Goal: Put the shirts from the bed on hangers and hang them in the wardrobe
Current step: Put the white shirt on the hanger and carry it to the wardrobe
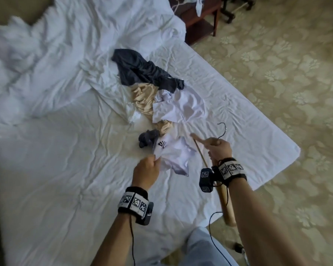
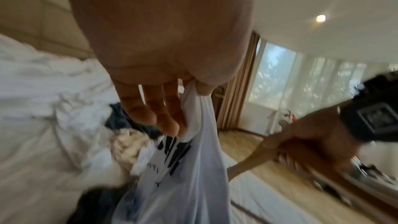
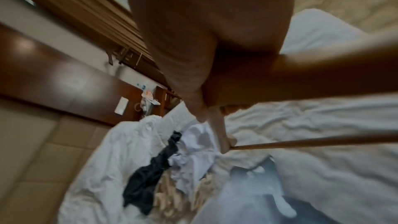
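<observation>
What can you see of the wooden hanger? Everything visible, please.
The wooden hanger is light wood with a dark metal hook curving up at its top and a thin round crossbar below. The right hand grips it at the neck, just under the hook, holding it tilted above the bed beside the white printed shirt. No garment hangs on it. Its near arm is partly hidden behind the wrist.

Shirts (image 1: 156, 96) on bed (image 1: 56, 150), hanger (image 1: 200, 143) right.

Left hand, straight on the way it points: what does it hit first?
Probably the small dark garment, just beyond the white printed shirt that the left hand pinches. Depth is unclear; the beige garment lies farther along.
</observation>
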`<act>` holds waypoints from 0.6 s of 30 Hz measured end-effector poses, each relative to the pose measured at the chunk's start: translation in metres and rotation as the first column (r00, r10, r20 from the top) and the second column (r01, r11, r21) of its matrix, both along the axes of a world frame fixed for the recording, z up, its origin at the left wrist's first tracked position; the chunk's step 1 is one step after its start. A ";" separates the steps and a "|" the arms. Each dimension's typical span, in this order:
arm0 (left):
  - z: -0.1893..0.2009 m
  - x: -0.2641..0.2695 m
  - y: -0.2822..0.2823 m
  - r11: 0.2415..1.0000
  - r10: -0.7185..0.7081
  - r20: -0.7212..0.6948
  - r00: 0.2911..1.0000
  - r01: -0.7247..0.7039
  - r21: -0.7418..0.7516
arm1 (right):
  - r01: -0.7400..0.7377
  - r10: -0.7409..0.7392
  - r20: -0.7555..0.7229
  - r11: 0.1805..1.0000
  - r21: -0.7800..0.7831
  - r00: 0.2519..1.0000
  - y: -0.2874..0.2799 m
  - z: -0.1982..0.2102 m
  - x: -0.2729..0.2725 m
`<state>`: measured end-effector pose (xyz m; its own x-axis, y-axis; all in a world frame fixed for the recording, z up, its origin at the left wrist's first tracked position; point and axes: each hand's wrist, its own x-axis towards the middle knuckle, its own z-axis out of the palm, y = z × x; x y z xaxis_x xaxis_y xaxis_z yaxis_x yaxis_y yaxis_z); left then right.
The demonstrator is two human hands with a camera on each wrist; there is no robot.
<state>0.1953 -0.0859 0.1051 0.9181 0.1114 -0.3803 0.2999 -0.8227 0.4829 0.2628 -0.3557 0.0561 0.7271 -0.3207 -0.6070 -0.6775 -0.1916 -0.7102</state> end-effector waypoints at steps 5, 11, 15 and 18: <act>0.094 -0.031 0.053 0.974 0.224 0.324 0.919 -0.202 -0.102 | -0.017 -0.033 0.167 0.956 0.292 0.985 0.062 0.049 -0.026; 0.189 -0.079 0.118 0.935 0.355 0.465 0.811 -0.319 -0.156 | -0.208 -0.021 0.419 0.845 0.493 0.908 0.158 0.134 -0.073; 0.243 -0.125 0.173 0.920 0.391 0.563 0.728 -0.333 -0.209 | -0.381 0.082 0.554 0.807 0.450 0.828 0.225 0.183 -0.104; 0.274 -0.158 0.215 0.933 0.360 0.643 0.676 -0.284 -0.223 | -0.512 0.162 0.646 0.760 0.401 0.746 0.276 0.226 -0.118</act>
<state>0.0376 0.1289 0.3786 0.8476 0.4464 0.2869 0.1084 -0.6750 0.7298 0.1447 -0.0802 0.2824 0.9651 0.2563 -0.0535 -0.1049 0.1916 -0.9758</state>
